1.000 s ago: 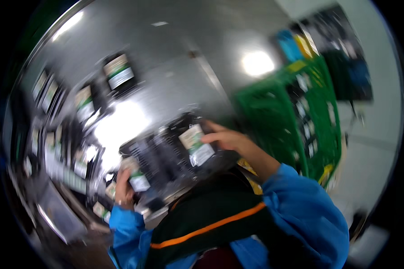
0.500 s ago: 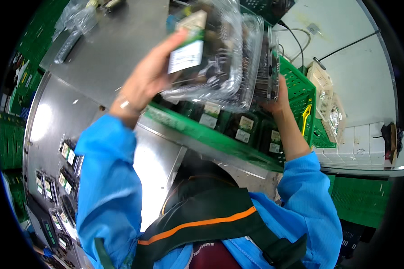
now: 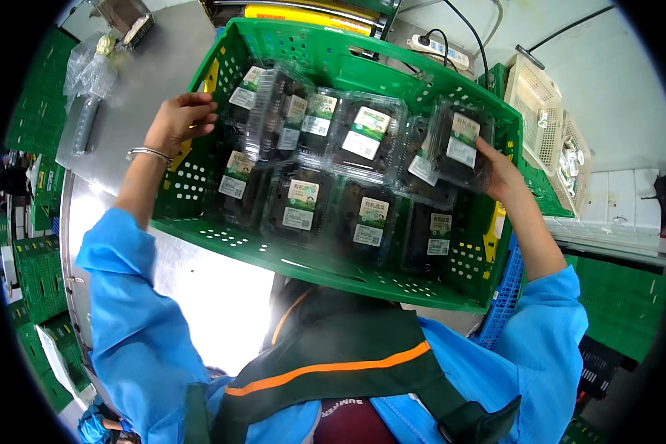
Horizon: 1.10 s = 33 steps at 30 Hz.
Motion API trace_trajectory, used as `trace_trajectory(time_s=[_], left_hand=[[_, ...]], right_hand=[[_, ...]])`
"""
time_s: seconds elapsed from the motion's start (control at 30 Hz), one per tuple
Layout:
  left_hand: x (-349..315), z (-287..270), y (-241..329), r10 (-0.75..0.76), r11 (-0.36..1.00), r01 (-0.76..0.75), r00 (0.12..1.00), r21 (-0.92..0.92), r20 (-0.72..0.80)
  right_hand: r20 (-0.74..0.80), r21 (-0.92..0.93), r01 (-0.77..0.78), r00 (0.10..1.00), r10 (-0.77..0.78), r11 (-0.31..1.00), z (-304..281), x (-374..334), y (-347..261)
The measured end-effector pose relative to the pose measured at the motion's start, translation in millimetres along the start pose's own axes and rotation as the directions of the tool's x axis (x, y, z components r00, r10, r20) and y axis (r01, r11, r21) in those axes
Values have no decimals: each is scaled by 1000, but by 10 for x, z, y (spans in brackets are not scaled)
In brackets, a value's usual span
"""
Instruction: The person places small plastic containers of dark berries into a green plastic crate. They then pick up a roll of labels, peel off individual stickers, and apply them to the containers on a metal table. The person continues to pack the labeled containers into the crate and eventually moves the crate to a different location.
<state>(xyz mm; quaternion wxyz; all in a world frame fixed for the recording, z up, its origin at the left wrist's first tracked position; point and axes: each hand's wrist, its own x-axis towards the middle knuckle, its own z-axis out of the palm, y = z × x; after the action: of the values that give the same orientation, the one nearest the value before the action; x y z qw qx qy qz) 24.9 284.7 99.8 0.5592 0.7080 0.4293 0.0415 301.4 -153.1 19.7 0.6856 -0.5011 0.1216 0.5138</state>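
A green perforated crate [image 3: 325, 48] lies before me, holding several clear plastic clamshell boxes with dark contents and green-and-white labels. My right hand [image 3: 505, 176] grips the right edge of a clamshell box [image 3: 462, 144] at the crate's right side, where it overlaps another box. At the left rim, beside a yellow clip [image 3: 212, 76], my left hand [image 3: 181, 122] has its fingers loosely bent and apart, with nothing in them. Just right of it, a tilted clamshell box [image 3: 276, 118] rests over its neighbours.
A metal table [image 3: 155, 66] extends to the left, with crumpled clear plastic [image 3: 89, 74] on it. Behind the crate are a yellow roll [image 3: 311, 18] and a white power strip [image 3: 438, 52] with cables. Cream baskets [image 3: 533, 103] stand at the right, and a blue basket [image 3: 505, 292] is below.
The clamshell boxes held above the crate have come down into it. My left hand has let go and moved left; my right hand keeps hold of one. More of the crate shows.
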Motion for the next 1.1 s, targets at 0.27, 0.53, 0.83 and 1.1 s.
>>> trace_trajectory(time_s=[0.27, 0.53, 0.83, 1.1], left_hand=[[51, 989, -501, 283, 653, -281, 952, 704, 118], [-369, -119, -348, -68, 680, 9, 996, 733, 51], [-524, 2070, -446, 578, -289, -796, 297, 532, 760], [-157, 2665, -268, 485, -257, -657, 547, 709, 683]], right_hand=[[-220, -192, 147, 957, -188, 970, 8, 68, 162], [-231, -492, 305, 857, -461, 815, 255, -403, 235], [-111, -276, 516, 821, -560, 811, 650, -120, 28], [-225, -611, 363, 772, -594, 704, 282, -435, -20]])
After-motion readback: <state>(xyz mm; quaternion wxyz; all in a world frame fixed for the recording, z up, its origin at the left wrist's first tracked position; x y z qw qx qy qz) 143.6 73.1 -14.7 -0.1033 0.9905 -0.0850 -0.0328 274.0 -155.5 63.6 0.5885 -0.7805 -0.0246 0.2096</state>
